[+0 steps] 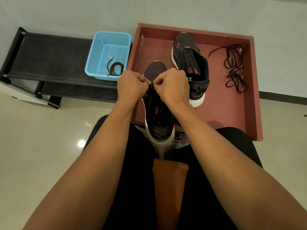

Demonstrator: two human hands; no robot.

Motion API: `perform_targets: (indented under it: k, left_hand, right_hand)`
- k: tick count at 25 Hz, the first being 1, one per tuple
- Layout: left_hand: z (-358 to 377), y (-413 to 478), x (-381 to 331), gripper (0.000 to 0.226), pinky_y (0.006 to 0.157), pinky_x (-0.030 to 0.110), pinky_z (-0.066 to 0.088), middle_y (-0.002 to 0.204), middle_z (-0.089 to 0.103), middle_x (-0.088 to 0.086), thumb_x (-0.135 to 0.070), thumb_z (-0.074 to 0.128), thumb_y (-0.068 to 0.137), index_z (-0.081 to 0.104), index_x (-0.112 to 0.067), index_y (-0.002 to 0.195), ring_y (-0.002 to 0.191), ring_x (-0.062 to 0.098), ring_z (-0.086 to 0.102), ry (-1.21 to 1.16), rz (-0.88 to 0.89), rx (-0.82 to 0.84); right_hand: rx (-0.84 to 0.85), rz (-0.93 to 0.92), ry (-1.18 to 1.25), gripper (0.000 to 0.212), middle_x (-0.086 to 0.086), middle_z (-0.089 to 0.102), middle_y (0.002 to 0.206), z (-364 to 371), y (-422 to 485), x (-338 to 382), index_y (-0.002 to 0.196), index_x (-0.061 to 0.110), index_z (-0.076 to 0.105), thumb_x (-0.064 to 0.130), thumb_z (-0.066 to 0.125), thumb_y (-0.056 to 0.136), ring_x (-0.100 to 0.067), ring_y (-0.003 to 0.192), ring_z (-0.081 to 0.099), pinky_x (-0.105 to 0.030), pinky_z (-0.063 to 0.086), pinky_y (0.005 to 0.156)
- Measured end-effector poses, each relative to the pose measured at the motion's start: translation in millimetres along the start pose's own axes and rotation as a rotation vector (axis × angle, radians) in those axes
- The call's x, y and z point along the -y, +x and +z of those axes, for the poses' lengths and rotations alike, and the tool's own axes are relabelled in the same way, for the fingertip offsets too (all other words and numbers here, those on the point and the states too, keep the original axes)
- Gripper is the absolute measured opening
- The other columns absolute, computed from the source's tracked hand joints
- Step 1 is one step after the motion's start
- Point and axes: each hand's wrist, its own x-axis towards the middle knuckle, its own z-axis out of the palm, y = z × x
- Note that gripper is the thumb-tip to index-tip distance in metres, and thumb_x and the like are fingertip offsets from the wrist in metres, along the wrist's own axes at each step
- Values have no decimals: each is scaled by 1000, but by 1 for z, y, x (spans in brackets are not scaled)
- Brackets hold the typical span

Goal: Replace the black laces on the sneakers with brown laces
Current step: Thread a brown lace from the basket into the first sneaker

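The near sneaker (pixel 159 117) stands at the centre of the view, heel toward the person and propped between the knees, toe pointing to twelve o'clock over the front edge of a red-brown tray (pixel 232 113). Both hands meet over its lacing area: the left hand (pixel 132 84) comes in from seven o'clock, the right hand (pixel 171 85) from five o'clock, and their fingers (pixel 146 82) are curled tight, thumbs and fingertips pinched narrowly together at the throat of the shoe. They seem to nip something thin and dark there, perhaps a lace end, but the knuckles hide it and its colour cannot be told. At one o'clock from the hands the second sneaker (pixel 191 63) lies on the tray floor, toe away, with no lace visible in its eyelets. Well apart from it, at three o'clock by the tray's right wall, the black laces (pixel 234 67) lie in a loose tangle. At ten o'clock, outside the tray and just beside its left wall, a blue basket (pixel 99 52) sits on a low black surface (pixel 49 58) – in it one brown lace (pixel 115 68), coiled near the front corner. Pale glossy floor tiles (pixel 41 130) fill the left side.
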Motion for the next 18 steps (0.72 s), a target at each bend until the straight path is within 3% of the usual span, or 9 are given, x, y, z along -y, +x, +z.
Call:
perform_targets:
  k: [3, 6, 11, 14, 18]
  left_hand:
    - [1, -1, -4, 16, 65, 45, 66, 77, 75, 10, -14, 74, 88, 77, -8, 73, 66, 27, 76, 49, -1, 14]
    - [2, -2, -7, 31, 70, 50, 64, 68, 67, 13, -22, 62, 89, 72, 5, 78, 73, 37, 74, 124, -2, 51]
    - [-5, -2, -2, 33, 54, 31, 54, 66, 63, 10, -22, 55, 97, 63, 0, 73, 62, 29, 71, 195, -18, 25]
    - [-8, 2, 2, 31, 68, 43, 66, 84, 74, 15, -22, 55, 99, 71, 4, 92, 64, 28, 76, 135, -64, 28]
    - [-12, 4, 3, 28, 70, 49, 66, 68, 73, 13, -12, 49, 103, 62, 8, 88, 63, 27, 77, -120, -144, -10]
  right_hand:
    - [-3, -5, 15, 5, 1, 76, 85, 0, 0, 0, 86, 32, 81, 28, 84, 83, -23, 85, 73, -41, 64, 75]
    - [23, -10, 34, 10, 5, 73, 84, -1, 1, -1, 87, 29, 76, 29, 85, 83, -20, 83, 72, -40, 62, 74]
    - [55, -39, 11, 14, 4, 65, 88, -3, -1, -1, 92, 27, 69, 27, 82, 87, -22, 82, 64, -36, 55, 72]
    - [42, -51, -18, 16, -4, 67, 92, -4, -2, -1, 94, 23, 63, 14, 75, 89, -29, 85, 67, -45, 59, 74]
    - [37, -42, -54, 22, -6, 67, 93, -7, -2, -4, 96, 21, 60, 2, 67, 88, -31, 84, 67, -47, 60, 74]
